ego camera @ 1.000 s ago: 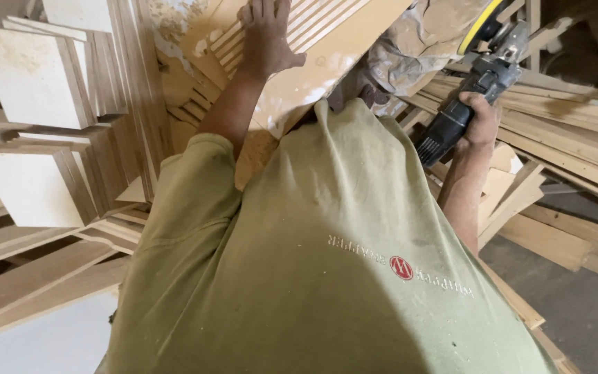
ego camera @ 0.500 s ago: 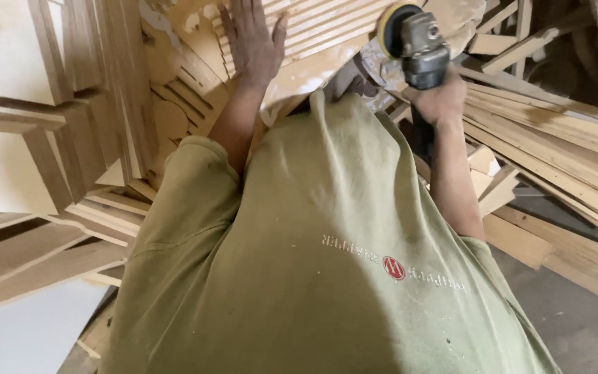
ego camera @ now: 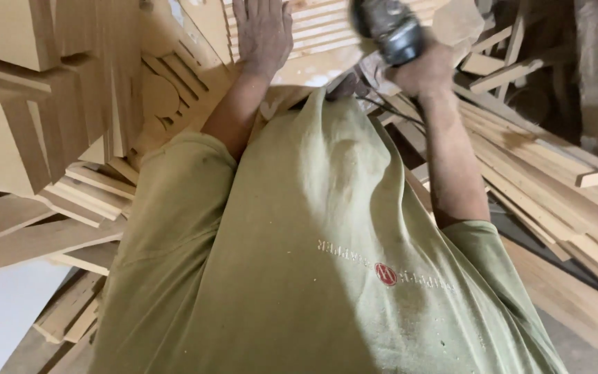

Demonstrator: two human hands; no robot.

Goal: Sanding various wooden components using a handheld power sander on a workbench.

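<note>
While the left hand (ego camera: 263,31) lies flat, fingers spread, on the slatted wooden panel (ego camera: 313,34), the right hand (ego camera: 423,69) has its grip clamped around the body of a dark power sander (ego camera: 385,26). The sander sits at the top of the view, over the right part of the panel, blurred; whether its pad touches the wood cannot be told. The left grip is apart: the palm presses on the slats and closes on nothing. The panel leans across the top middle, its pale ridges running left to right, with a smooth lighter border (ego camera: 313,69) below them, just above the collar of the green shirt (ego camera: 299,242) that fills the lower picture. A thin dark cord (ego camera: 392,111) trails from near the right wrist across the shirt's shoulder. To the left stand stacked boards and cut wooden blocks (ego camera: 15,104), some with rounded cut-outs (ego camera: 157,97). To the right, long planks (ego camera: 541,180) lie piled at a slant, and a grey floor (ego camera: 590,346) shows at the lower right corner.
</note>
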